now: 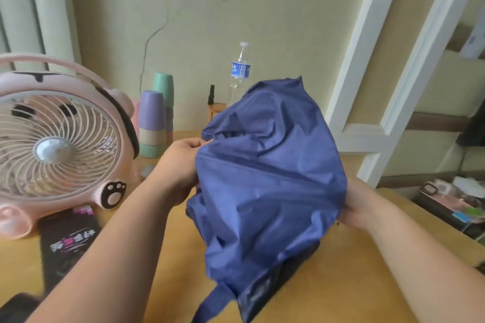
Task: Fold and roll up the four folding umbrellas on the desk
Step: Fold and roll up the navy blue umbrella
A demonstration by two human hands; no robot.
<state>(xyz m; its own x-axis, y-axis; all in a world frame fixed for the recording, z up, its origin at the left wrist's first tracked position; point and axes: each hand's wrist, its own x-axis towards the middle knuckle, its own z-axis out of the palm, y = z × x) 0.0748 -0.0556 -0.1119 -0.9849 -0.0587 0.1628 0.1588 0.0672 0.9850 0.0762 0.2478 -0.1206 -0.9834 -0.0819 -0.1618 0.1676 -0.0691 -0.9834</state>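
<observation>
Umbrella [267, 178], blue, collapsed but w/ the canopy loose and puffy, is held up off the desk [354, 283] btw both hands, approx. centre of view. Long axis runs diagonal: far end up and away toward the water bottle [240, 71], near end down toward the person, where a strap [212, 299] dangles and a darker patch shows. That patch is prob. the handle or the inner side, can't tell which.

L hand [178, 165] sits at the canopy's upper-left edge, fingers [191, 143] curled w/ the thumb, pinching a fold of cloth. R hand [362, 204] is at the right edge, lower down. Its fingers go behind the fabric, so can't tell if they grip or just prop it. Cloth bulk thus lies right of the L fingertips and left of the R palm, w/ the shaft hidden somewhere btw them along that diagonal.

Step in hand looks like sorting the panels before rolling: canopy not yet flat or wrapped, strap not fastened. Next move prob. needs pleats pulled sideways, across the axis, w/ the shaft steadied. L hand is nearer the loose edge, so it's the likely worker. Only this one umbrella is in view. Pink fan [57, 144] and stacked cups [152, 118] stand to the left on the desk, well apart from the cloth.
</observation>
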